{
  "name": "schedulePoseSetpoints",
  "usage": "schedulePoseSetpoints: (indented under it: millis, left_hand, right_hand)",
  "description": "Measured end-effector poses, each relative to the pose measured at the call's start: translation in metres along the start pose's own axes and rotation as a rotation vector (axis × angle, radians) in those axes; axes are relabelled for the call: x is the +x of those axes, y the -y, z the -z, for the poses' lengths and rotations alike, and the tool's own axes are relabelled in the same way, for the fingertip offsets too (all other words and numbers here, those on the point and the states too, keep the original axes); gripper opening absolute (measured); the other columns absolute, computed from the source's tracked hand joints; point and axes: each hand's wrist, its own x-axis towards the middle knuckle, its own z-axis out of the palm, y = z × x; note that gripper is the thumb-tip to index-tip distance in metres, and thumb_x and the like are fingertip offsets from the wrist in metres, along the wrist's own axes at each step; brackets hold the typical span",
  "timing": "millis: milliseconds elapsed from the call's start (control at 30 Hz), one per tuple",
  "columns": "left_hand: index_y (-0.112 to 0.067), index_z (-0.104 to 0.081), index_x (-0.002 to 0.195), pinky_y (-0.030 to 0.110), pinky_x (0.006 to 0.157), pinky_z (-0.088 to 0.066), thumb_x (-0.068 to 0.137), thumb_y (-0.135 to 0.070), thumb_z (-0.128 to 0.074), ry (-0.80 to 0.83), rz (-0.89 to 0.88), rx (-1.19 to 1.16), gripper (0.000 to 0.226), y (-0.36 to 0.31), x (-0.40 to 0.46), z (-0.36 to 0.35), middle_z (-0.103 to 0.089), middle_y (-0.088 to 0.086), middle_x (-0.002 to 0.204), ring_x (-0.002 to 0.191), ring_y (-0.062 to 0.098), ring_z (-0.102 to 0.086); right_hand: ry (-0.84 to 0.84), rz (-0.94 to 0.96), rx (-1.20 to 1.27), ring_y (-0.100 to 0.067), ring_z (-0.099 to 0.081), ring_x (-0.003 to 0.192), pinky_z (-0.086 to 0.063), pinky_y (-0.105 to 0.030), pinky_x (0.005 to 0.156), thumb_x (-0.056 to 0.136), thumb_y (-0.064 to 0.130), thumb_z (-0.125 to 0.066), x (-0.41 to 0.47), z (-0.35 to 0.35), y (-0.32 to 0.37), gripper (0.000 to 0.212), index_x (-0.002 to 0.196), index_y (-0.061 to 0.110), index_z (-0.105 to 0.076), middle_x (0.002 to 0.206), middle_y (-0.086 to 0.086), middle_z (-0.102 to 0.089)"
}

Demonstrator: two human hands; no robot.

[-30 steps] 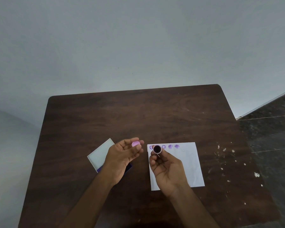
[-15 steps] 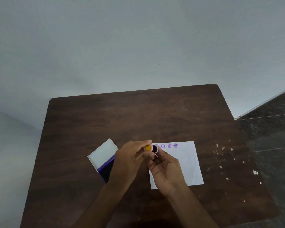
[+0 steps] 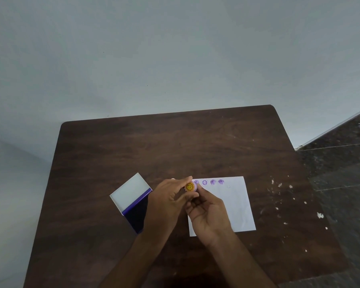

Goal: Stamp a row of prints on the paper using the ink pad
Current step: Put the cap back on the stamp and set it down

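A white sheet of paper lies on the dark wooden table, with a row of several purple prints along its far edge. Both hands meet above the paper's far left corner. My left hand pinches a small round stamp part with a yellow smiley top. My right hand holds the other part of the stamp from below, mostly hidden by fingers. The open ink pad, white lid up and dark blue pad, sits left of the hands, partly covered by my left wrist.
White specks and flakes dot the table's right side. The table's right edge borders a dark stone floor. A pale wall rises behind the table.
My left hand moved right from above the ink pad with the pink cap and met my right hand; the yellow smiley piece now sits over the dark stamp end.
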Motion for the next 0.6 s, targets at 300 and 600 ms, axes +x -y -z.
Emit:
schedulePoseSetpoints:
  millis: [300, 600]
  left_hand:
    - [-0.017, -0.075, 0.104, -0.002, 0.079, -0.04, 0.081, -0.033, -0.075, -0.019, 0.083, -0.055, 0.028, 0.005, 0.0, 0.0, -0.072, -0.004, 0.099, 0.09, 0.004, -0.065]
    - [-0.016, -0.072, 0.101, -0.002, 0.068, -0.038, 0.082, -0.035, -0.074, 0.18, 0.208, -0.033, 0.027, 0.01, 0.019, 0.014, -0.066, -0.005, 0.098, 0.077, 0.007, -0.059]
  right_hand:
    - [0.054, -0.001, -0.074, -0.031, -0.073, 0.09, -0.06, -0.04, 0.077, 0.078, 0.013, -0.073, 0.002, 0.002, 0.0, 0.02, 0.096, 0.003, -0.076, 0.106, -0.022, -0.072]
    - [0.199, 0.018, -0.336, -0.026, -0.07, 0.082, -0.059, -0.036, 0.075, 0.076, 0.013, -0.074, 0.012, 0.002, 0.016, 0.028, 0.098, -0.003, -0.074, 0.099, -0.023, -0.072]
